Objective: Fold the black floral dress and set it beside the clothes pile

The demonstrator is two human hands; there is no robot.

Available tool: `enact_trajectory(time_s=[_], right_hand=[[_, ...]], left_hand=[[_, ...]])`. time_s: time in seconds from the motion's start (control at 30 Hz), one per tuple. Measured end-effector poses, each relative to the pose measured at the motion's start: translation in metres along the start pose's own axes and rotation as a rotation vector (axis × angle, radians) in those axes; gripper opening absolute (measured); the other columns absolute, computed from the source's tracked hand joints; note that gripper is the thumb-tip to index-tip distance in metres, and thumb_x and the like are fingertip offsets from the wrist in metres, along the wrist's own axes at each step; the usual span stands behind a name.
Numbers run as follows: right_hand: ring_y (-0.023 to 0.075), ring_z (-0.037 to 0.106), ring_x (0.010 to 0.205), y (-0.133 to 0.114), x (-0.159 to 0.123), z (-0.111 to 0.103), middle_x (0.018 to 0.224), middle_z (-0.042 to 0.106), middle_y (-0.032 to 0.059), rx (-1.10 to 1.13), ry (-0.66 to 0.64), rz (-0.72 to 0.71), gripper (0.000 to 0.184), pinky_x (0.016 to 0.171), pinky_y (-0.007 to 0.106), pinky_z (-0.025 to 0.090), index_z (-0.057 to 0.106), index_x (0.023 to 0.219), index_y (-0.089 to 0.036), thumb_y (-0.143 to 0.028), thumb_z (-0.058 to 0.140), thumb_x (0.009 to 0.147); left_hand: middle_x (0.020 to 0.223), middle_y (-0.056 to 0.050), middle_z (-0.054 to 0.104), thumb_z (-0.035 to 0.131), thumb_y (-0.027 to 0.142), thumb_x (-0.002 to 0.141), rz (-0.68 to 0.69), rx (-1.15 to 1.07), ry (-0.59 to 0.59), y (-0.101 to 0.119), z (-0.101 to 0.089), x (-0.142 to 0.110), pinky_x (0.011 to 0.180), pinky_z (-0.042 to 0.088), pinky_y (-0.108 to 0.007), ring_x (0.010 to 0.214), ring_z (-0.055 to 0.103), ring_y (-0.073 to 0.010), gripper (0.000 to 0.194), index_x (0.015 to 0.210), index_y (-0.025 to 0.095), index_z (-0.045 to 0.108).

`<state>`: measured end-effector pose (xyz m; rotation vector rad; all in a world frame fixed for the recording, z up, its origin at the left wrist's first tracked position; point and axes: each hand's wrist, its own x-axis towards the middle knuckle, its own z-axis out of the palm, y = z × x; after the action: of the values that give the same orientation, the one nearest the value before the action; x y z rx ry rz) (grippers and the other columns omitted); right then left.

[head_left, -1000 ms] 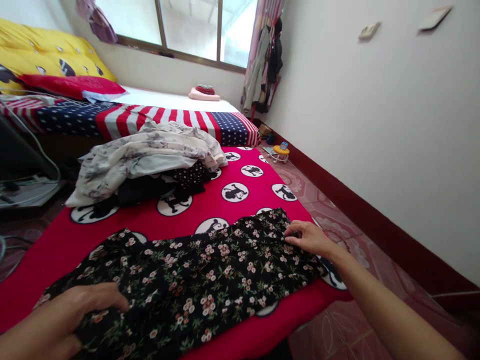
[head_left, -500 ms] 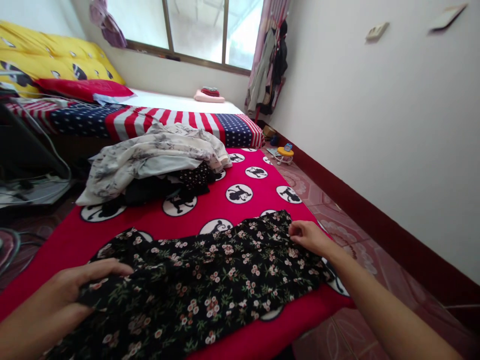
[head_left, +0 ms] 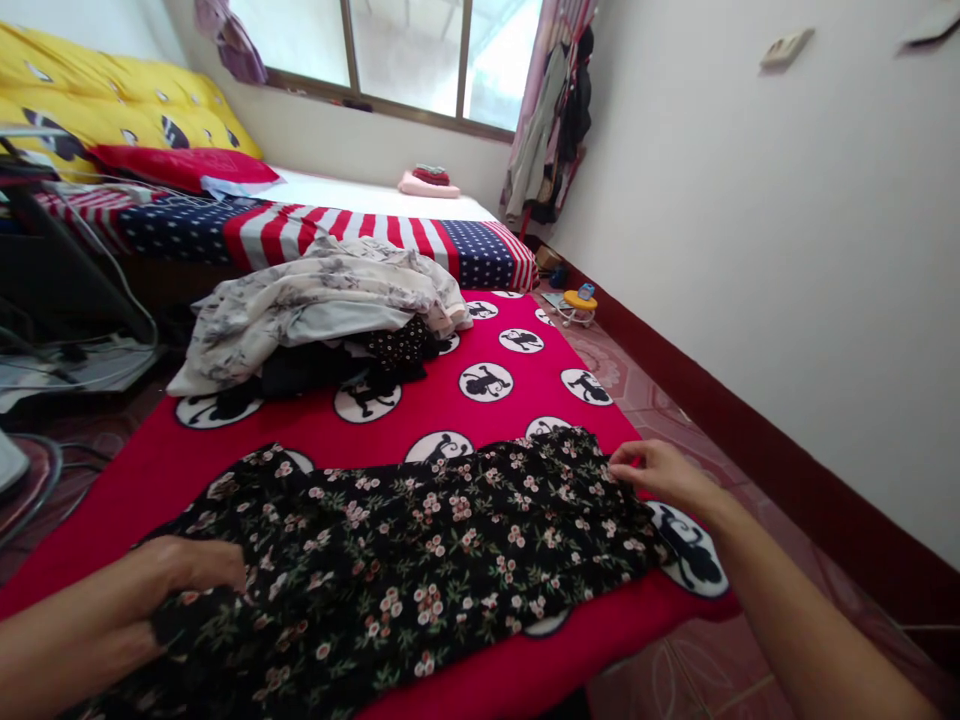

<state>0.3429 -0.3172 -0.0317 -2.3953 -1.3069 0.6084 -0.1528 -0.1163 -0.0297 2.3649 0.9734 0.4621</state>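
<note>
A black garment with small pink flowers and green leaves [head_left: 450, 540] lies spread across a red cloth with round monkey prints [head_left: 390, 425]. My left hand [head_left: 169, 590] grips its left part, fingers curled over the fabric and the thumb below. At the garment's right end, my right hand [head_left: 664, 475] pinches the edge between thumb and fingertips. The garment's lower left part runs out of the picture beneath my left forearm.
Beyond the garment sits a heap of clothes [head_left: 322, 300], pale floral fabric on top of black pieces. A bed with a stars-and-stripes cover [head_left: 337, 230] stands behind. A small yellow stool [head_left: 580, 301] is by the wall at right; a dark stand with cables [head_left: 82, 270] is at left.
My left fingers have curled further in on the fabric. My right hand sits slightly farther right along the garment's end. The whole view has shifted a little.
</note>
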Motion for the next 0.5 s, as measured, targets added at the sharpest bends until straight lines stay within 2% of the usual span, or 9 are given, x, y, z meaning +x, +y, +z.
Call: enact_trajectory(time_s=[0.07, 0.1, 0.2, 0.3, 0.37, 0.43, 0.5], right_hand=[[0.0194, 0.062, 0.065, -0.002, 0.012, 0.005, 0.076, 0.072, 0.0061, -0.051, 0.174, -0.006, 0.028, 0.061, 0.029, 0.044, 0.071, 0.079, -0.019, -0.045, 0.060, 0.074], [0.0201, 0.063, 0.069, -0.004, 0.019, 0.008, 0.081, 0.072, 0.0064, -0.072, 0.240, -0.013, 0.028, 0.064, 0.029, 0.045, 0.071, 0.081, -0.020, -0.045, 0.059, 0.075], [0.0221, 0.065, 0.079, -0.010, 0.044, 0.017, 0.090, 0.073, 0.0074, -0.127, 0.343, 0.017, 0.033, 0.070, 0.030, 0.045, 0.071, 0.084, -0.020, -0.048, 0.056, 0.078], [0.0225, 0.065, 0.077, -0.010, 0.067, 0.026, 0.080, 0.072, 0.0077, -0.140, 0.294, 0.092, 0.041, 0.066, 0.029, 0.043, 0.071, 0.078, -0.019, -0.056, 0.055, 0.078], [0.0208, 0.064, 0.068, -0.008, 0.080, 0.031, 0.067, 0.069, 0.0064, -0.111, 0.242, 0.135, 0.045, 0.059, 0.027, 0.041, 0.071, 0.070, -0.019, -0.061, 0.055, 0.077], [0.0184, 0.061, 0.060, -0.006, 0.089, 0.035, 0.058, 0.066, 0.0046, -0.082, 0.230, 0.160, 0.043, 0.053, 0.026, 0.039, 0.069, 0.065, -0.018, -0.059, 0.059, 0.074], [0.0165, 0.060, 0.056, -0.005, 0.094, 0.038, 0.056, 0.065, 0.0030, -0.065, 0.243, 0.164, 0.033, 0.051, 0.024, 0.038, 0.069, 0.062, -0.018, -0.051, 0.065, 0.069]], left_hand=[[0.060, -0.001, 0.066, 0.039, 0.043, 0.069, 0.053, -0.131, -0.153, 0.000, -0.006, 0.015, 0.055, 0.048, -0.027, 0.060, 0.057, -0.0203, 0.034, 0.054, 0.028, 0.066], [0.071, -0.001, 0.070, 0.044, 0.041, 0.068, 0.065, -0.159, -0.193, -0.001, -0.008, 0.025, 0.062, 0.051, -0.029, 0.069, 0.061, -0.0224, 0.030, 0.064, 0.028, 0.070], [0.100, -0.002, 0.072, 0.052, 0.032, 0.069, 0.097, -0.083, -0.112, -0.007, -0.004, 0.057, 0.086, 0.050, -0.033, 0.095, 0.063, -0.0256, 0.030, 0.087, 0.026, 0.075], [0.114, -0.003, 0.068, 0.046, 0.019, 0.066, 0.142, 0.029, -0.001, -0.019, 0.019, 0.081, 0.100, 0.042, -0.038, 0.108, 0.059, -0.0255, 0.045, 0.101, 0.025, 0.073], [0.115, -0.004, 0.068, 0.044, 0.017, 0.064, 0.145, 0.096, 0.003, -0.027, 0.036, 0.092, 0.101, 0.041, -0.039, 0.109, 0.059, -0.0254, 0.051, 0.108, 0.023, 0.070], [0.109, -0.005, 0.070, 0.045, 0.022, 0.069, 0.126, 0.142, -0.024, -0.033, 0.048, 0.100, 0.095, 0.045, -0.037, 0.104, 0.062, -0.0257, 0.046, 0.108, 0.022, 0.069], [0.100, -0.005, 0.072, 0.048, 0.028, 0.073, 0.090, 0.168, -0.060, -0.037, 0.055, 0.104, 0.087, 0.047, -0.034, 0.095, 0.065, -0.0254, 0.035, 0.100, 0.023, 0.070]])
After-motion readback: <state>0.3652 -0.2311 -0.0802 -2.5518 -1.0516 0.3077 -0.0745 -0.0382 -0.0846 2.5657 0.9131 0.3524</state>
